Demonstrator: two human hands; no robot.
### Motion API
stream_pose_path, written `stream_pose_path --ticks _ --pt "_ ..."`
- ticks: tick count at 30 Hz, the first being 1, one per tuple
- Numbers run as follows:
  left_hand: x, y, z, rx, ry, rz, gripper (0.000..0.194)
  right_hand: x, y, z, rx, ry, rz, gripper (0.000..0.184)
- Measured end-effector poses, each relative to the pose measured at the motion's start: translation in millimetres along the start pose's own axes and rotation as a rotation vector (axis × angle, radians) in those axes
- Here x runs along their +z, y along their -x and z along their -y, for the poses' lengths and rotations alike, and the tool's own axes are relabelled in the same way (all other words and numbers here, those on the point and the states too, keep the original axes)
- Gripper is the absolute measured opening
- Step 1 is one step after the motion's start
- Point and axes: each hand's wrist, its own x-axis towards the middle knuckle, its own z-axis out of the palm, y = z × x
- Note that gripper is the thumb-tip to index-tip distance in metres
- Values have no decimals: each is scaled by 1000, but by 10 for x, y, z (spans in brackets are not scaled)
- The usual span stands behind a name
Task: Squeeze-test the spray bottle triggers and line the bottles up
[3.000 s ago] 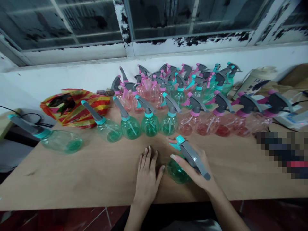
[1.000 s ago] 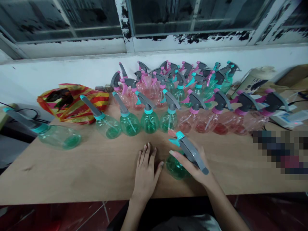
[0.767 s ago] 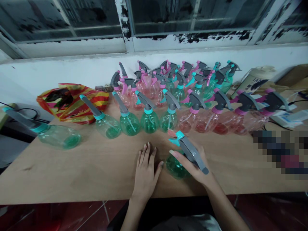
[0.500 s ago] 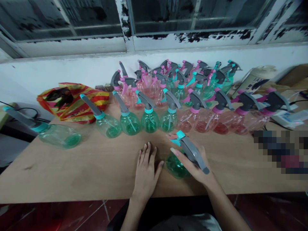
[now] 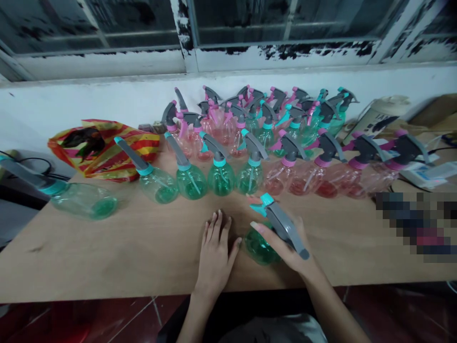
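A green spray bottle (image 5: 260, 245) with a grey and turquoise trigger head stands near the table's front edge. My right hand (image 5: 285, 247) is wrapped round its upper part, thumb across the near side below the head; some of the fingers are hidden behind it. Just left of the bottle, my left hand (image 5: 217, 252) lies flat on the wooden table (image 5: 124, 257), fingers stretched out and holding nothing. Beyond my hands runs a row of spray bottles, green ones (image 5: 221, 178) on the left and pink ones (image 5: 276, 178) on the right.
Several more pink and green spray bottles (image 5: 239, 136) crowd against the wall. A red and yellow striped bag (image 5: 124, 147) lies at the back left, beside a lone green spray bottle (image 5: 84, 200). At the back right are a white container (image 5: 374, 116) and cardboard (image 5: 437, 112).
The view has shifted very slightly. Both hands and the bottle in my right hand keep almost the same place and pose.
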Motion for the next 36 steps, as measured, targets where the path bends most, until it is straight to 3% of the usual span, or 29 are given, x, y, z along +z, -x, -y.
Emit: stream_pose_path --ticks 6,17,27,36 --pt "-10 -6 -6 -11 -9 18 49 10 20 -28 44 -88 -16 54" --pt "-3 -5 -10 -9 -13 7 48 16 38 -72 71 -133 -22 57" --pt "-32 -7 -13 -6 5 2 48 89 -114 -69 -35 -40 -27 41" --pt "-30 -4 -21 -16 -12 4 47 100 -148 3 -89 41 -65 3"
